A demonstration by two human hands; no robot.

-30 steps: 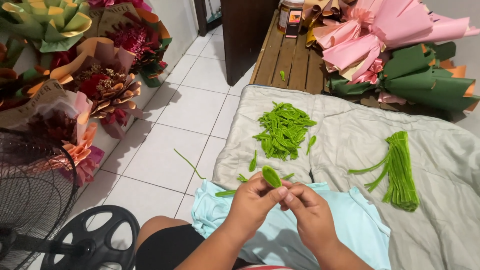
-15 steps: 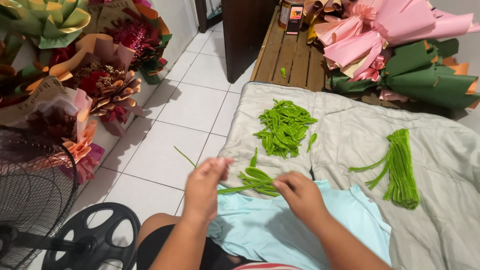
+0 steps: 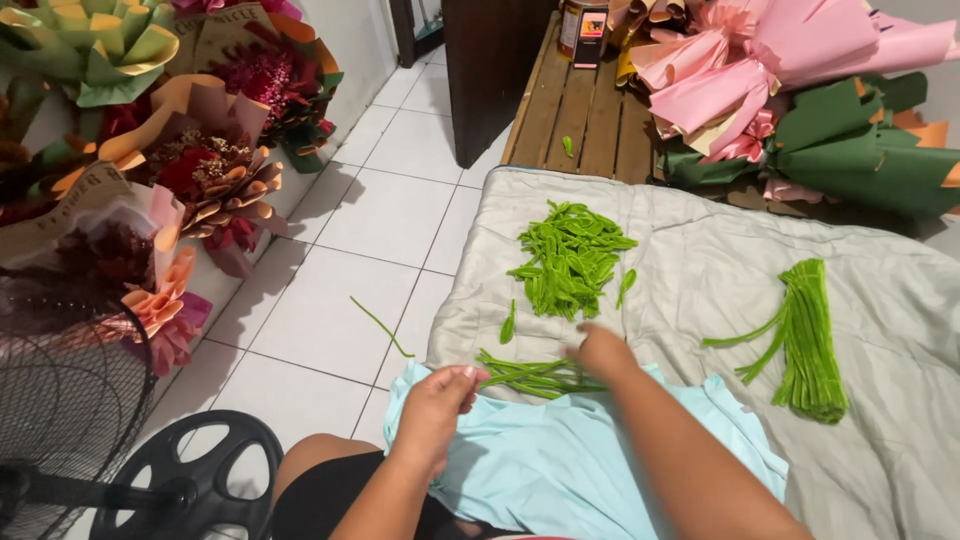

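Head cam: green stems [image 3: 530,375] lay between your hands, left hand [image 3: 440,400] loosely curled and holding nothing, right hand [image 3: 600,350] reaching over them, grip hard to tell.

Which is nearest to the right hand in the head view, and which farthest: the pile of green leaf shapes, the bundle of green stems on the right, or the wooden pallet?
From the right hand:
1. Pile of green leaf shapes, just beyond it.
2. Bundle of green stems, to the right.
3. Wooden pallet, at the far end.

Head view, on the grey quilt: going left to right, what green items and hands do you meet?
Left hand → short green stems → leaf pile → right hand → bundle of long green stems.
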